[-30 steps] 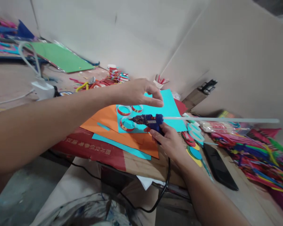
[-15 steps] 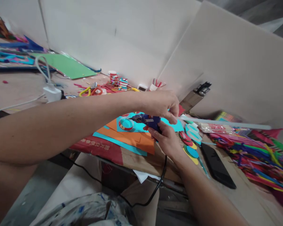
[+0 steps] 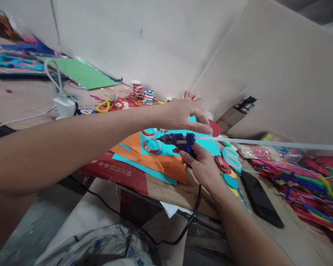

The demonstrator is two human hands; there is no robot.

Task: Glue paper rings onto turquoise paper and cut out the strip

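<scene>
Glue gun (image 3: 187,144) in our right hand (image 3: 207,168), fingers wrapped round its handle, lies over the right part of the turquoise sheet (image 3: 211,147), its tip close to the rim of the nearest red-and-white ring (image 3: 151,146); whether they touch, we cannot tell. Our left hand (image 3: 183,116) reaches across just above the gun, thumb and forefinger apart in a modest gap, with nothing visible between them

What could go wrong, as we judge it: with our left fingers so near the body and the glue stick (image 3: 266,143), a careless dip could jog the aim or, if the nozzle is hot, burn us. A loose drip could mark the ring or sheet. The black cord (image 3: 195,210) loops down over the table edge at six o'clock, so a shift of our knees might snag it and tug the handle. The stick juts far out, and any swing of our wrist would be magnified at its far end, perhaps brushing the coloured strands (image 3: 302,184) at about four o'clock

Taking twelve as straight away from us, the nozzle points to nine; the long axis runs from nine to just past three, along the stick, while the handle slopes towards five
</scene>
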